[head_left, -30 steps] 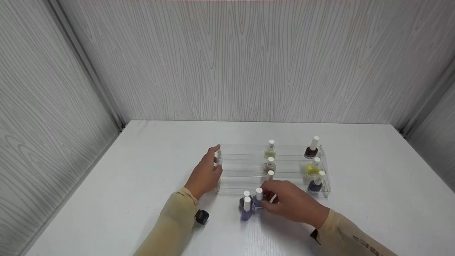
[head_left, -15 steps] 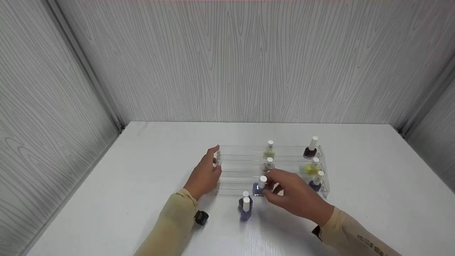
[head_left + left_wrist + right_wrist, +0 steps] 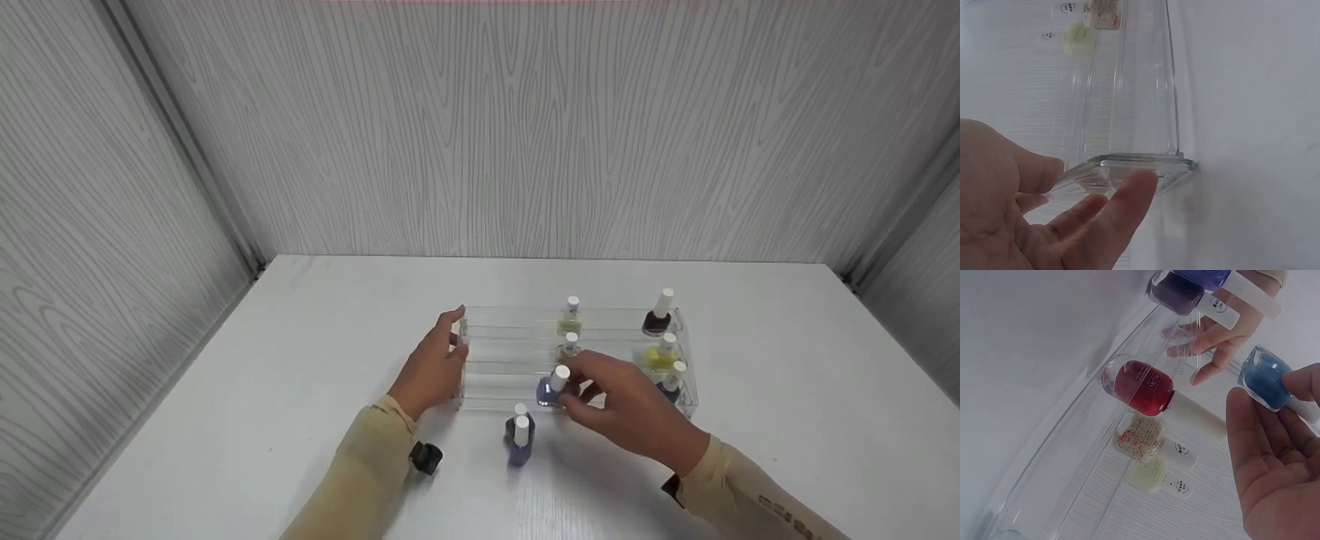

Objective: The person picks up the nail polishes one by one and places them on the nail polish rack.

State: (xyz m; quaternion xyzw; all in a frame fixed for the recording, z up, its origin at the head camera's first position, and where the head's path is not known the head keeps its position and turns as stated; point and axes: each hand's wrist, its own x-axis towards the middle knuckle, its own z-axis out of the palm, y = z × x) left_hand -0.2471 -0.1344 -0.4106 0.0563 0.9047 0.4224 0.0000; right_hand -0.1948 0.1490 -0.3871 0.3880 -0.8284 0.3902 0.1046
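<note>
My right hand (image 3: 626,401) pinches a blue nail polish bottle (image 3: 1266,377) near its white cap, thumb against fingers. In the head view the bottle overlaps the front tier of a clear stepped acrylic rack (image 3: 499,363). My left hand (image 3: 431,367) holds the rack's left end panel (image 3: 1143,163), its thumb and fingers spread about it. Close by the held bottle, a red polish bottle (image 3: 1140,385) stands in the front tier, hidden behind my right hand in the head view. Behind it are a glitter bottle (image 3: 1140,436) and a pale yellow one (image 3: 1148,475).
At the rack's right end stand a dark red bottle (image 3: 657,322), a yellow one (image 3: 661,358) and a dark blue one (image 3: 670,391). On the table in front are a dark bottle (image 3: 513,428) and a purple bottle (image 3: 520,454). A black object (image 3: 427,457) shows beside my left sleeve.
My right hand has brought the blue nail polish bottle from beside the two loose bottles, up and slightly right to the rack's front tier. The left hand keeps its place.
</note>
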